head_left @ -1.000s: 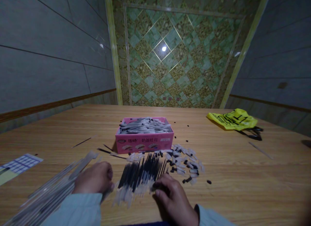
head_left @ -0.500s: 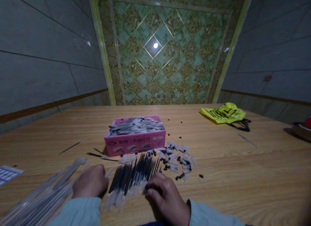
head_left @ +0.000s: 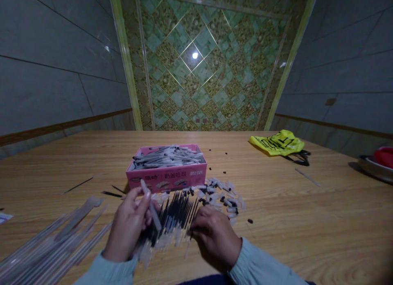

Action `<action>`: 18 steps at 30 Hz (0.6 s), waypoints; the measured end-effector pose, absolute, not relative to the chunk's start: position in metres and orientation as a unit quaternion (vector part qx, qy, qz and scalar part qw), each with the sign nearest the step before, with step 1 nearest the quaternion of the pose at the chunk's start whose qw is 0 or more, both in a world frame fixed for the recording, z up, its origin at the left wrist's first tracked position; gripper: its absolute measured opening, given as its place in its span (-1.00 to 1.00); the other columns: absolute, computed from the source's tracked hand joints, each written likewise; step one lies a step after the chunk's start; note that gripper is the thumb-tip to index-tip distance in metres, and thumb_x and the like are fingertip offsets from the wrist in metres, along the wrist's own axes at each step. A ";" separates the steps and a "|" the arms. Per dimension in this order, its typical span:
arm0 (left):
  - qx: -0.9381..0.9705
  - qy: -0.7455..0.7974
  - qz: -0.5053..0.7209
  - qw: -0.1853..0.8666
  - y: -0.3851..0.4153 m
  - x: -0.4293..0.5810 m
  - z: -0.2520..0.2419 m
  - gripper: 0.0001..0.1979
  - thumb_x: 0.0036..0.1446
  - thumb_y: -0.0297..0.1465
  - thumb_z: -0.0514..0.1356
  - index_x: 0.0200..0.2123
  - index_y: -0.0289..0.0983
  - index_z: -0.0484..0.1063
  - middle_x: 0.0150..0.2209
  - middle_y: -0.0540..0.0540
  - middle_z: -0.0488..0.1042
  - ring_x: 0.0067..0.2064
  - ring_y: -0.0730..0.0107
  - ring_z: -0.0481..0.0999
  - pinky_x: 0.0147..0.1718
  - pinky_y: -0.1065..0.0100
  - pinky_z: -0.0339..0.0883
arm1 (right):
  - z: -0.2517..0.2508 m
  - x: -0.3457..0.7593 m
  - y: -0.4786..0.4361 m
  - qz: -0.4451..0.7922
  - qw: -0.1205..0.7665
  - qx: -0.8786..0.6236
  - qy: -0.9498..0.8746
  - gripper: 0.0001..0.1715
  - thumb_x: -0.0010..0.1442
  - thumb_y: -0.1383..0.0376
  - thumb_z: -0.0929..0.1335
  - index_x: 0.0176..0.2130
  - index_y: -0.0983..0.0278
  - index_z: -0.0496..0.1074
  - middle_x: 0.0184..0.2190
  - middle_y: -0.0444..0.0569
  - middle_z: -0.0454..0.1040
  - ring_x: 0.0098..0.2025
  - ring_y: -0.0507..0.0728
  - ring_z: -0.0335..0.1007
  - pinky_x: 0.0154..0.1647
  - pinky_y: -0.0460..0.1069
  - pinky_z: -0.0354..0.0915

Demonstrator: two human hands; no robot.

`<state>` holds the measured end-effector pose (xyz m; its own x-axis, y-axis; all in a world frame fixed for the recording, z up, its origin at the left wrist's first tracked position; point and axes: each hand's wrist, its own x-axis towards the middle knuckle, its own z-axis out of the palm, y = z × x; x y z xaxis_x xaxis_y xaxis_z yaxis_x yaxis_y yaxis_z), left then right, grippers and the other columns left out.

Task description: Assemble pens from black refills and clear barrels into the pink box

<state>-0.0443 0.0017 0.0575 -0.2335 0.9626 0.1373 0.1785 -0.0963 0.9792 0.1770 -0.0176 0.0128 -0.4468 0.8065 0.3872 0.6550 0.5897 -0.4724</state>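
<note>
Pale slim tube (head_left: 152,209): I see it tilted above the black row, its upper end overlapping the box front in my view.
Left hand (head_left: 129,223): closed, thumb and fingers pinching that tube, palm side partly turned to me.
Black slender sticks (head_left: 178,209): laid side by side in front of the box, translucent ends toward the wearer; the left hand covers part of the row.
Right hand (head_left: 215,232): fingers curled in at the row's right edge; I can't tell whether they have hold of a stick.
Short caps (head_left: 225,193): clear and black pieces, scattered right of the row.
Pink carton (head_left: 167,176): just beyond the row, open-topped, heaped with pale black-tipped sticks (head_left: 172,156).
Long clear strips (head_left: 61,240): a bundle lying slantwise left of the left hand.
Loose pieces: one thin black stick (head_left: 77,185) on my left, one pale stick (head_left: 307,177) well to the right.
Yellow bag (head_left: 276,144): crumpled at the far right, black straps (head_left: 299,158) beside it.
Bowl (head_left: 374,170): right edge of my view, something red (head_left: 384,156) in it.
Wood-grain tabletop (head_left: 291,236): under everything.
</note>
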 end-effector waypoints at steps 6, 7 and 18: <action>0.296 0.429 0.596 0.611 0.001 -0.012 0.034 -0.81 0.02 -0.36 0.22 -0.31 -0.29 0.29 -0.59 0.03 0.41 -0.71 0.68 0.14 -0.77 0.62 -0.09 | 0.014 0.165 -0.026 0.028 0.187 -0.365 -0.912 -0.95 0.12 0.33 0.37 -0.38 0.19 0.47 -0.37 -0.11 0.41 -0.27 0.09 0.25 -0.39 -0.02 0.01; 0.268 0.421 0.602 0.624 0.001 -0.011 0.033 -0.85 0.03 -0.44 0.20 -0.30 -0.32 0.30 -0.57 0.00 0.43 -0.69 0.68 0.18 -0.75 0.62 -0.02 | 0.014 0.164 -0.026 0.014 0.177 -0.361 -0.915 -0.94 0.14 0.32 0.36 -0.38 0.20 0.45 -0.37 -0.11 0.40 -0.27 0.09 0.24 -0.40 -0.02 0.00; 0.160 0.383 0.622 0.663 0.003 -0.015 0.031 -0.87 0.15 -0.62 0.08 -0.30 -0.40 0.42 -0.37 -0.11 0.50 -0.57 0.63 0.40 -0.70 0.59 0.29 | 0.007 0.163 -0.027 0.008 0.270 -0.270 -0.924 -0.94 0.23 0.35 0.26 -0.23 0.28 0.30 -0.36 -0.03 0.42 -0.34 0.11 0.29 -0.43 -0.02 0.16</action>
<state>-0.0154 0.0034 0.0305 -0.0688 0.9486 -0.3089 -0.7024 0.1738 0.6902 0.1628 -0.0267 0.0068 -0.7087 0.5033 0.4944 0.4949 0.8541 -0.1600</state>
